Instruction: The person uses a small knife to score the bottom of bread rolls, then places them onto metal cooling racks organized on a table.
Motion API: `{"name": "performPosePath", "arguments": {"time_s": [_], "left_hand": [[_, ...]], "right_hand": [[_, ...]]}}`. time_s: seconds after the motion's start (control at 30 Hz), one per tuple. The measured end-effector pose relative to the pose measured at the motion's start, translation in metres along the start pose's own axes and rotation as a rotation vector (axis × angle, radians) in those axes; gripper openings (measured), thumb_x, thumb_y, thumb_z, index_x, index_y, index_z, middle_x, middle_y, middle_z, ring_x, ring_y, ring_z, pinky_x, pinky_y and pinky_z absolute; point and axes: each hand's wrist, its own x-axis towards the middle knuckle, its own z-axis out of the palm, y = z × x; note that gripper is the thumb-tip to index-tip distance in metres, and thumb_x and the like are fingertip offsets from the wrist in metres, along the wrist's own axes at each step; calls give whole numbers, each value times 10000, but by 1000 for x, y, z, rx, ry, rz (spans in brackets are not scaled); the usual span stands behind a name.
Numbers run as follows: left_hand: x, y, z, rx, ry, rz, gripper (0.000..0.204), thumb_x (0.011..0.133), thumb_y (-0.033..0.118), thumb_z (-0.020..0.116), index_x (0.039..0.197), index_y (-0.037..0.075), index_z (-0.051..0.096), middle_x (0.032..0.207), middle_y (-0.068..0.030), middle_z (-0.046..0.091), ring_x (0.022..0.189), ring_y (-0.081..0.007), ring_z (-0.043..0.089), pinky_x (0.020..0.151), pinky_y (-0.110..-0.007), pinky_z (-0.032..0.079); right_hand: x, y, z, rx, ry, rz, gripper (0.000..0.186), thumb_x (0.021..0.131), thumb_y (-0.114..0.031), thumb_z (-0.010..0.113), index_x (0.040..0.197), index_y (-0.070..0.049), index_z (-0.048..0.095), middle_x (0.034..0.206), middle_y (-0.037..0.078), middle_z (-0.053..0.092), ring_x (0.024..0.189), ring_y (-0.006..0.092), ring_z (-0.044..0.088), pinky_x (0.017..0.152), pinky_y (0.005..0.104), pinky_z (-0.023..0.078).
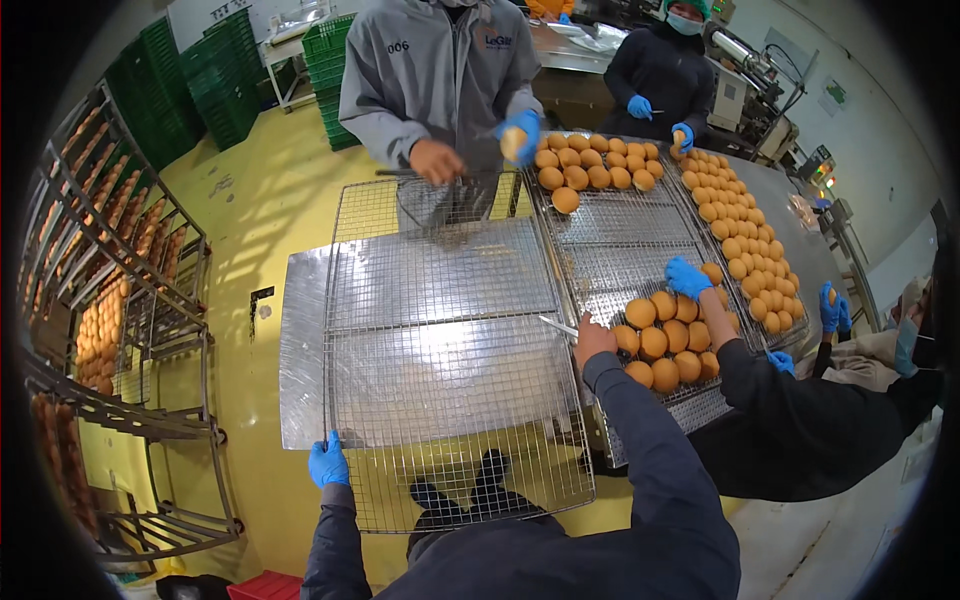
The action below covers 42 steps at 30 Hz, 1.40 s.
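Observation:
My left hand (pixel 328 462), in a blue glove, grips the near left edge of an empty wire rack (pixel 380 326). This rack lies over a shiny metal sheet (pixel 305 350) and overhangs its front. My right hand (pixel 595 343), bare, is closed on a thin, flat metal utensil (pixel 555 325), perhaps a knife, at the rack's right side. Just right of it, round golden buns (pixel 652 342) sit on a second wire rack (pixel 625 240), with more buns at its far end. A co-worker's blue-gloved hand (pixel 688 278) reaches over the near buns.
A grey-jacketed co-worker (pixel 440 80) opposite holds a bun; another (pixel 660 80) stands behind the bun racks, others at right (pixel 850 400). A bun-filled rack (pixel 745 240) lies at right. A tiered trolley (pixel 120 260) stands left, green crates (pixel 230 80) behind, a red crate (pixel 265 585) low left.

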Motion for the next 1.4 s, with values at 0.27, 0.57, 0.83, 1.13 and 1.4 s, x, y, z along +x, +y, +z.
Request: {"name": "performPosePath", "arguments": {"time_s": [0.27,0.57,0.83,1.13,1.4], "left_hand": [[-27,12,0,-12,67,-5,550,828,524,658,694,-5,586,684,-210,619,610,-331,579,598,-445,438],[-38,26,6,-84,52,29,534,830,513,662,707,-3,594,668,-201,610,602,-321,573,602,-441,437],[-30,16,20,-93,31,54,506,863,495,624,752,1,619,739,-228,636,663,-374,600,626,-460,449],[8,46,6,15,0,108,503,907,507,539,830,21,644,835,-261,648,811,-433,630,687,-499,469],[30,120,31,18,-113,290,528,903,520,527,831,11,652,839,-266,645,818,-433,629,718,-495,478]], "right_hand": [[-9,-4,-39,79,-81,31,743,705,-153,704,1356,36,399,870,183,689,858,345,676,746,431,550],[-12,9,-49,94,-57,4,734,693,-186,716,1315,36,397,886,206,676,869,377,663,782,452,523],[-16,11,-49,-38,-60,-45,863,710,-244,751,1411,41,337,939,192,684,900,360,664,799,449,536],[-20,1,-62,47,-121,-41,821,708,-261,766,1364,46,379,923,194,680,873,356,671,759,434,549],[-14,4,-60,92,-111,-32,838,695,-254,774,1369,35,368,949,198,680,916,369,660,804,443,530]]}}
